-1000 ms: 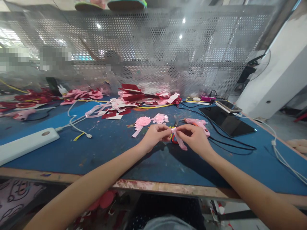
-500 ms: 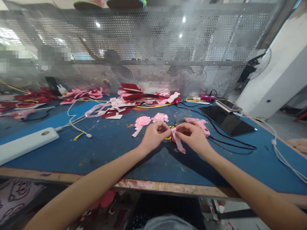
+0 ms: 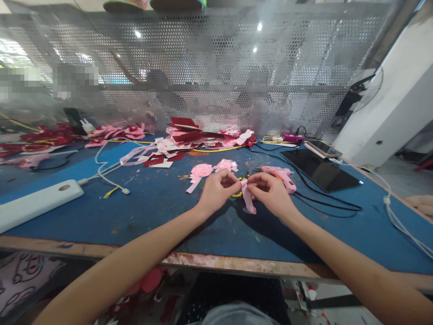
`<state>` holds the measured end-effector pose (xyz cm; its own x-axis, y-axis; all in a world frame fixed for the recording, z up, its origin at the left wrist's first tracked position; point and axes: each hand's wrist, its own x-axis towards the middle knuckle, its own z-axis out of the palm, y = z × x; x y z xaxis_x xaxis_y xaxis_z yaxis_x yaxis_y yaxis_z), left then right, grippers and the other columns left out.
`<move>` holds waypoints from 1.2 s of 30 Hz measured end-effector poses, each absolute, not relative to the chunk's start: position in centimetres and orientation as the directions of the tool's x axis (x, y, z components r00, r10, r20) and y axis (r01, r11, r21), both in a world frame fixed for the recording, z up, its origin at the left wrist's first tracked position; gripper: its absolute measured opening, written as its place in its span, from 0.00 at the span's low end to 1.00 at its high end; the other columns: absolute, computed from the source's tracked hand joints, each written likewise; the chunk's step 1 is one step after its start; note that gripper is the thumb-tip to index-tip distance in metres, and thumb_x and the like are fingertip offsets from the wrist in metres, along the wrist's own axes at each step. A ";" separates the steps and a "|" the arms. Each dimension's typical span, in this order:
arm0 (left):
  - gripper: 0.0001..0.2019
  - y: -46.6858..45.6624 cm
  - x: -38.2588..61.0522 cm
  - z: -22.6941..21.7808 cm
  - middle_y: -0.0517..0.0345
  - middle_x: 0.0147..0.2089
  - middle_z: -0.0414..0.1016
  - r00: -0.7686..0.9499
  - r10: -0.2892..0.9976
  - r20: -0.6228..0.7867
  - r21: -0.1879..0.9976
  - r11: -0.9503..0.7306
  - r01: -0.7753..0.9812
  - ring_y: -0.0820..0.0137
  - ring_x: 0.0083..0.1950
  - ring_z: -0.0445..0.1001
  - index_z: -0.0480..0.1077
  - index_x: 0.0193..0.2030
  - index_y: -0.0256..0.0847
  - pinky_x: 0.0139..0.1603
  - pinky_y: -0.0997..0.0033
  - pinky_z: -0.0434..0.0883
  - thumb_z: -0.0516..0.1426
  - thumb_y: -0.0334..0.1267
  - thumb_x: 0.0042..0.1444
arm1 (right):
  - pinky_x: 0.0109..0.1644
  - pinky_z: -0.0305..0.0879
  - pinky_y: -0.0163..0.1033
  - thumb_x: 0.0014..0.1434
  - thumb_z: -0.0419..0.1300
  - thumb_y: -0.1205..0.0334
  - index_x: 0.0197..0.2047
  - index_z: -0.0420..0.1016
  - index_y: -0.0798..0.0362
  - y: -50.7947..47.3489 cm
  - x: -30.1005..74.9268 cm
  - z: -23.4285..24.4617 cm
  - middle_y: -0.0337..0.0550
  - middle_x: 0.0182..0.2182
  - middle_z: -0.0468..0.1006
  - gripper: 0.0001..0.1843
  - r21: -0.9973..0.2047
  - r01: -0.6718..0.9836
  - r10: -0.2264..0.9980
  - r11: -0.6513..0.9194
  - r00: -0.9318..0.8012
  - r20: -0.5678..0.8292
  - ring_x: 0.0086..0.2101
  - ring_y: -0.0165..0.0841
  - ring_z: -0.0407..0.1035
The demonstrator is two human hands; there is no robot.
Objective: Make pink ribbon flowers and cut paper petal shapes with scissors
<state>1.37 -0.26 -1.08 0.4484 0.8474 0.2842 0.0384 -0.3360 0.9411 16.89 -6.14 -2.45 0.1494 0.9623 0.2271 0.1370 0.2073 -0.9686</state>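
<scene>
A short pink ribbon (image 3: 248, 202) is pinched between my two hands, its free end hanging down toward the table. My left hand (image 3: 219, 189) grips it at the left with thumb and fingertips together. On the other side my right hand (image 3: 270, 188) holds the ribbon in a similar pinch. Partly hidden behind the fingers lie yellow-handled scissors (image 3: 237, 195). A pink glue gun (image 3: 286, 179) rests just beyond my right hand. Past my left hand are a ruffled pink rosette (image 3: 200, 171) with a ribbon tail and a second pink rosette (image 3: 226, 165).
White power strip (image 3: 40, 205) and cables occupy the left. A heap of red and pink pieces (image 3: 189, 135) lies at the back, before a perforated metal screen (image 3: 209, 67). To the right are a black tablet (image 3: 321, 170), a phone (image 3: 323, 149) and a black cord (image 3: 324, 204).
The ribbon's hanging end has swung slightly left and hangs a little higher. Both hands keep nearly the same place and grip.
</scene>
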 end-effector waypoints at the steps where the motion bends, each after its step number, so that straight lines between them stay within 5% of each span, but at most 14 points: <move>1: 0.08 -0.3 1.4 -1.0 0.60 0.25 0.73 0.452 0.845 0.286 0.940 -0.340 0.040 0.76 0.25 0.71 0.67 0.27 0.35 0.28 0.78 0.68 0.63 0.36 0.44 | 0.30 0.70 0.36 0.50 0.62 0.58 0.34 0.72 0.53 -6.1 16.9 -2.4 0.40 0.25 0.77 0.09 -0.975 0.097 0.966 0.198 0.151 0.211 0.26 0.32 0.73; 10: 0.09 -0.5 1.3 -0.8 0.62 0.25 0.72 0.474 0.837 0.273 0.949 -0.316 0.011 0.76 0.26 0.72 0.66 0.28 0.37 0.30 0.77 0.69 0.63 0.36 0.44 | 0.30 0.71 0.36 0.46 0.65 0.53 0.32 0.77 0.55 -5.9 17.0 -2.3 0.41 0.26 0.78 0.14 -0.990 0.027 0.980 0.135 0.142 0.138 0.26 0.31 0.72; 15: 0.11 -0.5 1.4 -0.6 0.58 0.27 0.76 0.511 0.847 0.145 0.989 -0.141 -0.047 0.72 0.30 0.76 0.70 0.32 0.36 0.34 0.73 0.72 0.64 0.39 0.44 | 0.29 0.68 0.35 0.45 0.65 0.53 0.31 0.76 0.55 -5.7 17.3 -2.4 0.40 0.23 0.77 0.14 -0.993 0.012 0.981 0.117 0.153 0.117 0.24 0.31 0.71; 22: 0.11 -0.4 1.5 -0.5 0.58 0.29 0.76 0.521 0.853 0.039 0.991 0.033 -0.127 0.72 0.31 0.76 0.71 0.35 0.36 0.36 0.73 0.73 0.60 0.40 0.47 | 0.29 0.68 0.37 0.47 0.63 0.54 0.31 0.75 0.55 -5.7 17.4 -2.5 0.41 0.25 0.77 0.13 -0.975 0.115 0.959 0.190 0.193 0.210 0.25 0.33 0.71; 29: 0.15 -0.4 1.6 -0.5 0.60 0.30 0.74 0.498 0.857 0.136 0.990 -0.103 -0.094 0.75 0.31 0.73 0.71 0.34 0.35 0.35 0.73 0.72 0.66 0.39 0.40 | 0.34 0.67 0.39 0.53 0.59 0.57 0.33 0.76 0.53 -6.4 17.0 -2.0 0.43 0.28 0.78 0.09 -0.899 0.353 0.928 0.260 0.167 0.334 0.29 0.35 0.72; 36: 0.16 -0.4 1.6 -0.7 0.62 0.28 0.73 0.490 0.866 0.094 0.993 -0.047 -0.109 0.76 0.30 0.72 0.70 0.34 0.36 0.34 0.74 0.71 0.67 0.38 0.38 | 0.35 0.67 0.39 0.54 0.58 0.58 0.33 0.76 0.52 -6.6 16.9 -1.9 0.43 0.30 0.79 0.08 -0.870 0.401 0.912 0.289 0.160 0.377 0.31 0.36 0.73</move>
